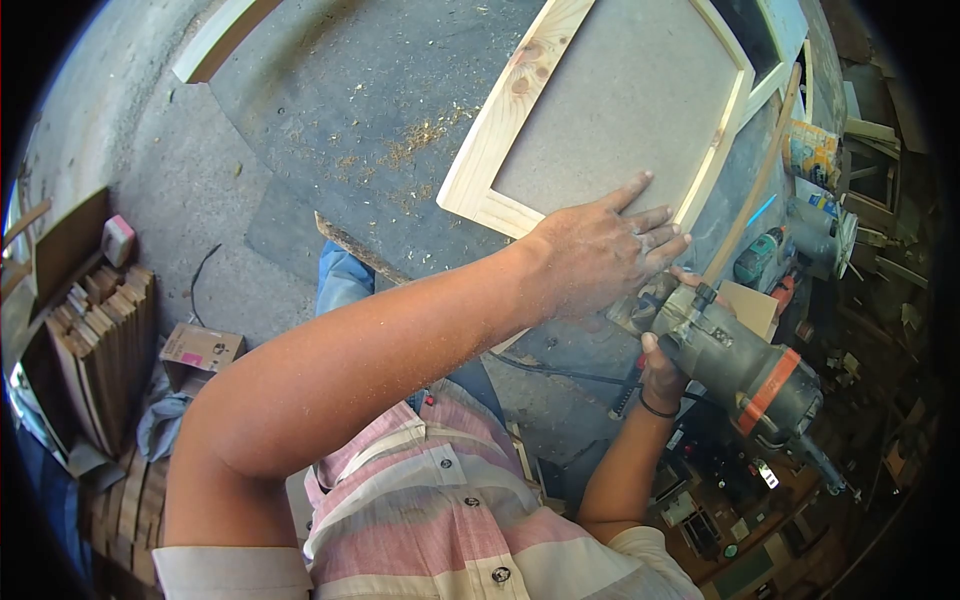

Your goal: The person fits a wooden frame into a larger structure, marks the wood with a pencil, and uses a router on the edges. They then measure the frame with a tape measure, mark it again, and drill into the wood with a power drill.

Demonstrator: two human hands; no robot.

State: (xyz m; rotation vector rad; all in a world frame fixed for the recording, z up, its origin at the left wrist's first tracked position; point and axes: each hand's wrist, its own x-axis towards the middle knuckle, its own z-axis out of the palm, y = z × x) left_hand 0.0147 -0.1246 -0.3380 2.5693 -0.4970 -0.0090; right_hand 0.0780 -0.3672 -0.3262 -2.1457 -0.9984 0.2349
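Observation:
My left hand (610, 245) reaches across and lies flat, fingers stretched out, over the near corner of a pale wooden frame (520, 90). A grey panel (620, 110) shows inside the frame. Just below, my right hand (661, 375) is wrapped round a router (740, 365), a dark power tool with an orange band, tilted on its side. Its base end sits close to my left hand and the frame's corner. Part of the base and most of my right fingers are hidden behind the tool and my left hand.
Wood shavings (420, 140) lie on the dark work surface. A piece of timber (225, 40) rests at the far left. A green drill (760, 255) and a long wooden strip (755, 190) are to the right. Stacked boards (105, 350) and a cardboard box (203, 350) stand lower left.

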